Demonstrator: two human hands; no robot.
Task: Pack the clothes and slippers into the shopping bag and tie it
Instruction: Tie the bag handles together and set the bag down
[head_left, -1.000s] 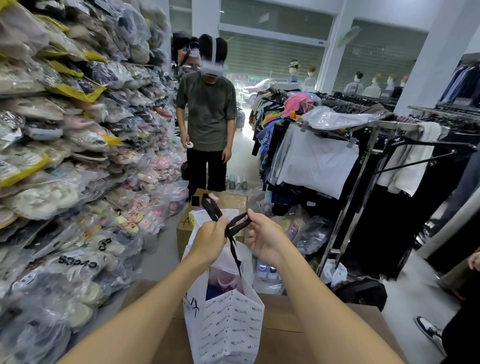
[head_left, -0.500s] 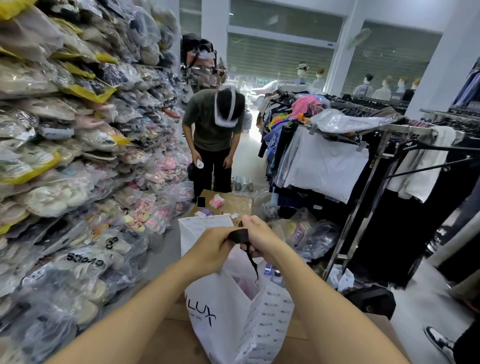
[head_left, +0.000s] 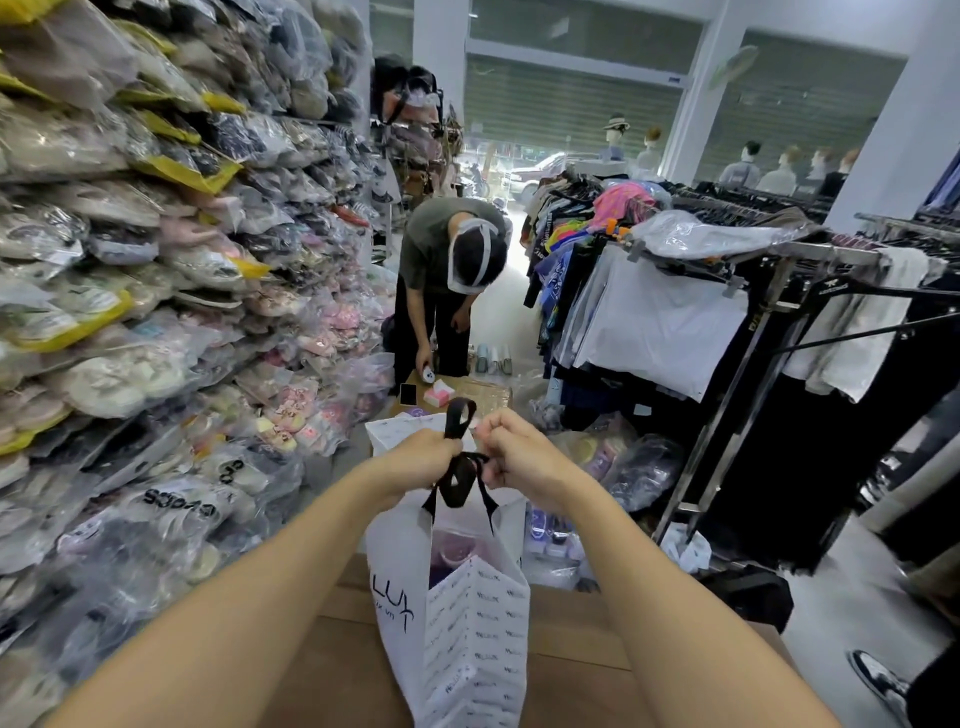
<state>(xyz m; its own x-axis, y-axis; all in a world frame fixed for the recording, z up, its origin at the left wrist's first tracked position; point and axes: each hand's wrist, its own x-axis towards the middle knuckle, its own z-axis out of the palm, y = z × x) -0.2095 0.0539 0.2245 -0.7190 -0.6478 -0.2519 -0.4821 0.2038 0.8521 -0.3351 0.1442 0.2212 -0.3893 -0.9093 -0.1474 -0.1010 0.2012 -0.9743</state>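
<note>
A white paper shopping bag (head_left: 467, 639) with small printed logos stands upright on a cardboard surface (head_left: 332, 680) in front of me. Pink and purple items (head_left: 454, 553) show through its open mouth. Its black ribbon handles (head_left: 460, 470) are crossed into a loose knot above the mouth, and one loop sticks up. My left hand (head_left: 421, 460) grips the ribbon on the left side of the knot. My right hand (head_left: 514, 452) pinches the ribbon on the right side.
A wall of bagged slippers (head_left: 135, 312) fills the left. A person (head_left: 447, 280) bends over a cardboard box (head_left: 478, 389) straight ahead in the aisle. Clothing racks (head_left: 727, 322) stand on the right. A shoe (head_left: 878, 680) shows at the lower right.
My hands came together over the bag and then pulled slightly apart, and the black ribbons now form a knot with a loop. The person ahead has bent down over the box.
</note>
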